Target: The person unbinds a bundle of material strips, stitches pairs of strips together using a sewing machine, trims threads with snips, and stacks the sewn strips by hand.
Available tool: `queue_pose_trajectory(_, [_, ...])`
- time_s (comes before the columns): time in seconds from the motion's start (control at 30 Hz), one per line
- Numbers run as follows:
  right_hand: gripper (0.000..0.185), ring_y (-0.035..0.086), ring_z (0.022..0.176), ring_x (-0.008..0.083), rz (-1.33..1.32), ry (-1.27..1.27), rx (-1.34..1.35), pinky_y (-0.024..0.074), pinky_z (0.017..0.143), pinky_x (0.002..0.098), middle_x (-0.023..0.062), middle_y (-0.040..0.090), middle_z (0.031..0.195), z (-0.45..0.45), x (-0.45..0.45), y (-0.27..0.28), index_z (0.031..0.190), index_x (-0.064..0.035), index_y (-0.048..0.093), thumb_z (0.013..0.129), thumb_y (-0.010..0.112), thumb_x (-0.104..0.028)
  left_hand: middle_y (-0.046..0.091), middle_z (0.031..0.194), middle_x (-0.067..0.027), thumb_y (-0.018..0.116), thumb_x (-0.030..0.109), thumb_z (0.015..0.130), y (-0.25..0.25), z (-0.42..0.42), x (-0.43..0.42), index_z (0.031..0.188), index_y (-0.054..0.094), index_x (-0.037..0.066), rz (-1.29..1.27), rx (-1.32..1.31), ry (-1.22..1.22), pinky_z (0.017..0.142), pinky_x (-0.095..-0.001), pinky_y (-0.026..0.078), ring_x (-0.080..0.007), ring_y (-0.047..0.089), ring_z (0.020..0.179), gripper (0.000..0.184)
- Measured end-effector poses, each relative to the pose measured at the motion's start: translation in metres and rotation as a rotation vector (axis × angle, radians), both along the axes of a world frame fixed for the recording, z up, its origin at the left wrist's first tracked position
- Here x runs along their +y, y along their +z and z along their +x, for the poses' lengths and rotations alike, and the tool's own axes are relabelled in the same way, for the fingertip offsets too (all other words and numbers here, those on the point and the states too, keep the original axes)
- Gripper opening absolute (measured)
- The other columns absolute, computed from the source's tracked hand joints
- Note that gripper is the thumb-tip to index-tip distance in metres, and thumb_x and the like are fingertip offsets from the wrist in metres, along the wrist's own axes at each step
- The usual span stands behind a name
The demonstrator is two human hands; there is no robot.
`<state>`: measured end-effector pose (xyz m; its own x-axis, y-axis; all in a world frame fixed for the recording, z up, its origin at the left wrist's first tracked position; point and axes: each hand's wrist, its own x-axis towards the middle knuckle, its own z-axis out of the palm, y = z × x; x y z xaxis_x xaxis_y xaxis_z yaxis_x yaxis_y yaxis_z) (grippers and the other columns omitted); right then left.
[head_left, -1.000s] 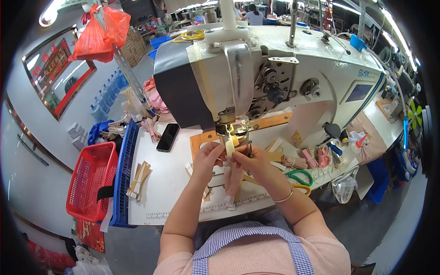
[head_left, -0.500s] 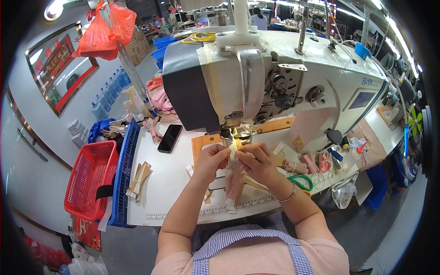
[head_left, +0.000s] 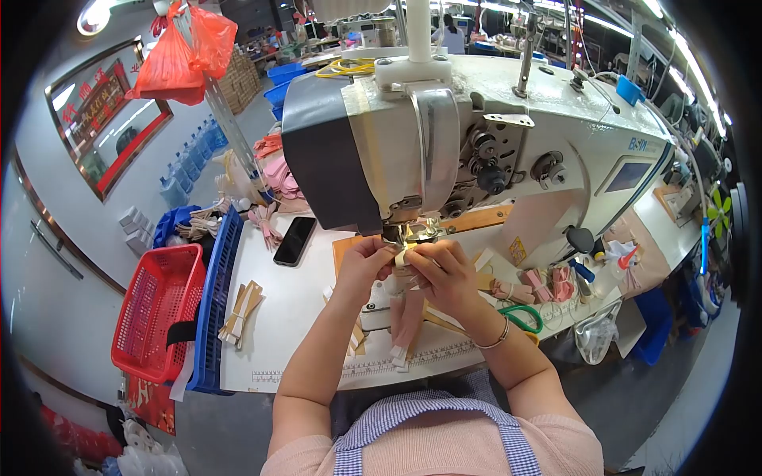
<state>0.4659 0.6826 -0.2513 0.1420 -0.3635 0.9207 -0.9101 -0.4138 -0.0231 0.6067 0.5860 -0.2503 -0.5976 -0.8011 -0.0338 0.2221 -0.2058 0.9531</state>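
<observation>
Grip pinched tight — left hand (head_left: 369, 266) and right hand (head_left: 446, 276) holding the yellow strip (head_left: 404, 258) at the sewing machine (head_left: 508, 91), in from the desk's (head_left: 278, 317) front edge — probably light, limp, best held by its edges.

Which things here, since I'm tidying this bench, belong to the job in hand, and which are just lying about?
In the job:
industrial sewing machine
pale yellow strip, at the fingertips of the left hand and right hand

Apparently lying about:
smartphone
red plastic basket
</observation>
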Motion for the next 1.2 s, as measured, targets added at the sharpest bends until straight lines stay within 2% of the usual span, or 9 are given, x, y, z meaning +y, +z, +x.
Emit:
queue_pose_trajectory(0.47, [0.021, 0.051, 0.069, 0.0167, 0.006, 0.147, -0.181, 0.0440, 0.058, 0.0257, 0.0042, 0.057, 0.086, -0.005, -0.004, -0.008, 0.089, -0.0057, 0.059, 0.070, 0.064, 0.000, 0.050, 0.061, 0.0002, 0.054, 0.008, 0.077, -0.007, -0.007, -0.022, 0.074, 0.050, 0.006, 0.067, 0.098, 0.034, 0.045, -0.0209, 0.033, -0.0078, 0.043, 0.048, 0.005])
queue_pose_trajectory(0.53, [0.014, 0.047, 0.065, 0.0089, 0.016, 0.220, -1.067, 0.0382, 0.053, 0.0209, 0.0038, 0.055, 0.084, -0.006, -0.006, -0.015, 0.089, -0.0060, 0.054, 0.077, 0.059, -0.001, 0.047, 0.060, -0.0002, 0.054, 0.007, 0.075, -0.007, -0.013, -0.032, 0.078, 0.049, 0.006, 0.016, -0.056, 0.051, 0.045, -0.0211, 0.032, -0.0085, 0.042, 0.047, 0.006])
queue_pose_trajectory(0.6, [0.006, 0.041, 0.061, 0.0041, 0.097, 0.219, -1.157, 0.0317, 0.049, 0.0180, 0.0024, 0.053, 0.082, -0.017, -0.006, -0.011, 0.088, -0.0067, 0.051, 0.083, 0.056, -0.006, 0.050, 0.061, -0.0012, 0.057, 0.012, 0.078, -0.012, -0.014, -0.041, 0.079, 0.053, 0.005, 0.023, -0.027, 0.016, 0.047, -0.0219, 0.034, -0.0093, 0.045, 0.050, 0.008])
queue_pose_trajectory(0.67, [0.009, 0.039, 0.058, 0.0041, 0.431, 0.796, -1.587, 0.0296, 0.047, 0.0174, 0.0014, 0.052, 0.079, -0.019, 0.005, 0.003, 0.093, -0.0053, 0.053, 0.086, 0.053, -0.011, 0.052, 0.062, -0.0022, 0.060, 0.018, 0.082, -0.011, -0.015, -0.042, 0.080, 0.056, 0.004, 0.024, 0.003, -0.025, 0.049, -0.0227, 0.037, -0.0101, 0.047, 0.054, 0.014])
queue_pose_trajectory(0.77, [0.013, 0.046, 0.062, 0.0034, 0.393, 0.853, -1.532, 0.0332, 0.049, 0.0157, 0.0040, 0.061, 0.087, -0.017, 0.010, 0.010, 0.097, -0.0035, 0.057, 0.087, 0.053, -0.011, 0.057, 0.072, -0.0039, 0.060, 0.014, 0.081, -0.015, -0.011, -0.026, 0.087, 0.056, 0.001, -0.033, 0.085, 0.091, 0.056, -0.0240, 0.045, -0.0129, 0.055, 0.064, 0.015])
queue_pose_trajectory(0.87, [0.011, 0.051, 0.066, 0.0085, 0.474, 0.492, -1.262, 0.0414, 0.056, 0.0206, 0.0055, 0.062, 0.096, -0.012, 0.005, -0.003, 0.094, -0.0049, 0.060, 0.084, 0.056, -0.008, 0.059, 0.086, -0.0058, 0.060, 0.010, 0.080, -0.024, -0.003, -0.002, 0.094, 0.055, -0.002, -0.025, 0.159, 0.063, 0.067, -0.0254, 0.049, -0.0149, 0.058, 0.077, 0.019])
queue_pose_trajectory(0.93, [0.017, 0.055, 0.069, 0.0182, 0.138, 0.124, -0.396, 0.0462, 0.064, 0.0275, 0.0076, 0.061, 0.101, -0.005, -0.002, -0.004, 0.094, -0.0060, 0.059, 0.078, 0.061, -0.006, 0.058, 0.093, -0.0076, 0.059, 0.005, 0.080, -0.025, -0.008, 0.015, 0.098, 0.054, -0.003, -0.102, 0.220, 0.264, 0.073, -0.0260, 0.049, -0.0153, 0.058, 0.082, 0.021])
queue_pose_trajectory(0.97, [0.022, 0.056, 0.074, 0.0253, 0.162, 0.103, -0.395, 0.0472, 0.068, 0.0320, 0.0095, 0.060, 0.103, -0.004, -0.001, -0.004, 0.095, -0.0063, 0.059, 0.073, 0.063, -0.006, 0.058, 0.093, -0.0081, 0.058, 0.005, 0.081, -0.023, -0.009, 0.017, 0.098, 0.054, -0.002, -0.093, 0.208, 0.271, 0.075, -0.0250, 0.048, -0.0147, 0.057, 0.083, 0.018])
queue_pose_trajectory(1.2, [0.019, 0.057, 0.072, 0.0207, 0.224, 0.069, -0.370, 0.0461, 0.061, 0.0281, 0.0078, 0.063, 0.097, -0.006, 0.000, 0.006, 0.092, -0.0056, 0.060, 0.073, 0.064, -0.002, 0.057, 0.094, -0.0076, 0.058, 0.003, 0.081, -0.020, -0.013, 0.025, 0.100, 0.052, -0.001, -0.180, 0.204, 0.342, 0.073, -0.0250, 0.048, -0.0143, 0.057, 0.082, 0.021])
